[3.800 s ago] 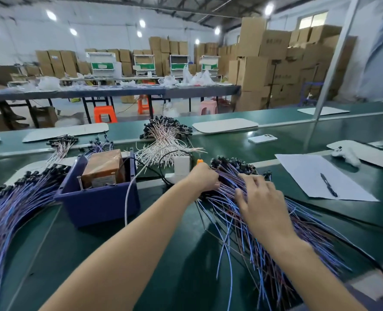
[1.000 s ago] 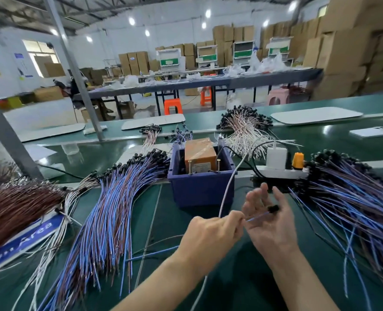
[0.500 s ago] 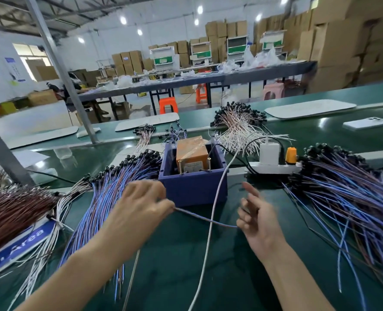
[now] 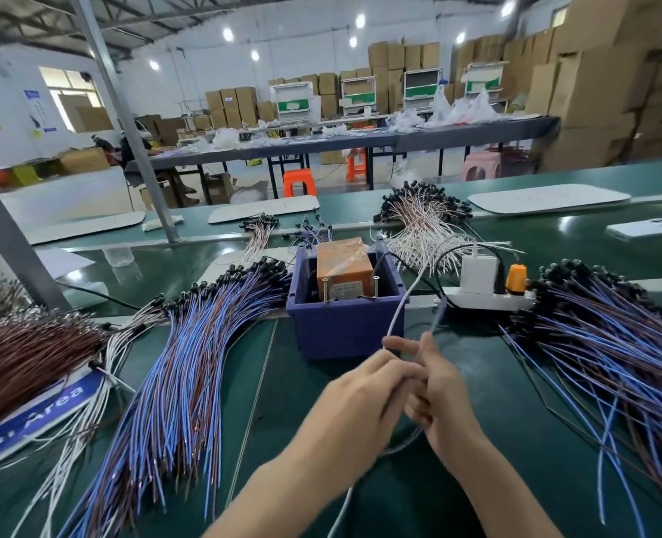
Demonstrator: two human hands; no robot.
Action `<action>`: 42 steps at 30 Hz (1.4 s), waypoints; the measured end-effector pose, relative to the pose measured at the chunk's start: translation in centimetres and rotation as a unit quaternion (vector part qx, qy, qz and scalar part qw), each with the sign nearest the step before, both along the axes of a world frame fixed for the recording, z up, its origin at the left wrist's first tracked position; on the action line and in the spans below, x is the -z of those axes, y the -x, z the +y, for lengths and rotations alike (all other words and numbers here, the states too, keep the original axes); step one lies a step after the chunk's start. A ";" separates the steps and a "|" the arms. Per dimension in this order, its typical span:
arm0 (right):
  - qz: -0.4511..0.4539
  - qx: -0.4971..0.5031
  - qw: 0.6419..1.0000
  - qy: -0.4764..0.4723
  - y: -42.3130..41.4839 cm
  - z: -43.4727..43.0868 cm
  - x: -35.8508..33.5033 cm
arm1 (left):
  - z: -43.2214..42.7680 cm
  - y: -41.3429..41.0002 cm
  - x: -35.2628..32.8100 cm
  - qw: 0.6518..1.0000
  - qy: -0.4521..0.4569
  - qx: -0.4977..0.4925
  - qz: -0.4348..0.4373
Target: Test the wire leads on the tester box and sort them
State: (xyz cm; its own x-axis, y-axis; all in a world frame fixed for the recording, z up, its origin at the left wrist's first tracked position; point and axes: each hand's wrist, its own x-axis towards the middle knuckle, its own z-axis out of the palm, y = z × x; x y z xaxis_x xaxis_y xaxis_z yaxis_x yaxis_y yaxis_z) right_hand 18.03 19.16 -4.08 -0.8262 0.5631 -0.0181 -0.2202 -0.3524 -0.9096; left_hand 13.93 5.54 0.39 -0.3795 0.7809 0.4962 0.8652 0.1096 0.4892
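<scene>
- Green bench top (image 4: 321,479): spans the view, and everything below lies on it.
- Left pile (image 4: 189,363): blue and brown leads fanned out to the left of the blue bin. Black ends point to the far side, bare ends toward the person.
- Right pile (image 4: 612,355): same kind of leads, to the right of the power strip, black ends on the far side.
- Brown wire bundle (image 4: 22,355): at the far left edge, lying partly over a blue sign (image 4: 38,417).
- White-and-brown pile (image 4: 426,227): behind the bin.
- Blue bin (image 4: 344,328): centre of the bench. The orange tester box (image 4: 344,266) stands inside it, with two upright metal pins at its near face.
- Left hand (image 4: 360,398): just in front of the bin, fingers curled against the right hand. Fingertips are hidden, so I cannot tell whether they grasp anything.
- Right hand (image 4: 441,401): touching the left hand and grasping the wire lead between its fingers.
- Power strip (image 4: 488,301): right of the bin, carrying a white charger (image 4: 476,273) and an orange plug (image 4: 515,277).
- White cable (image 4: 399,304): runs down past the bin and behind the hands.
- Wire lead (image 4: 436,318): blurred, rising from the right hand's fingers, apart from the tester box.
</scene>
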 end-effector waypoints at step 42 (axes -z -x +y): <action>0.059 0.046 0.975 -0.211 3.5 -2.3 -1.9 | 2.6 3.5 3.3 0.892 -0.263 -0.062 -0.363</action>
State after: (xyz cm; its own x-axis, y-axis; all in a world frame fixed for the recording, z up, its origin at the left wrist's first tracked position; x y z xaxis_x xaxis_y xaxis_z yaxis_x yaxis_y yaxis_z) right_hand 14.56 16.85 -2.22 -0.7539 0.5716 0.3239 -0.3454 0.0745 -0.9355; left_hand 10.39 8.09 -2.88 -0.8170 0.4420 0.3703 0.2972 -0.2276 0.9273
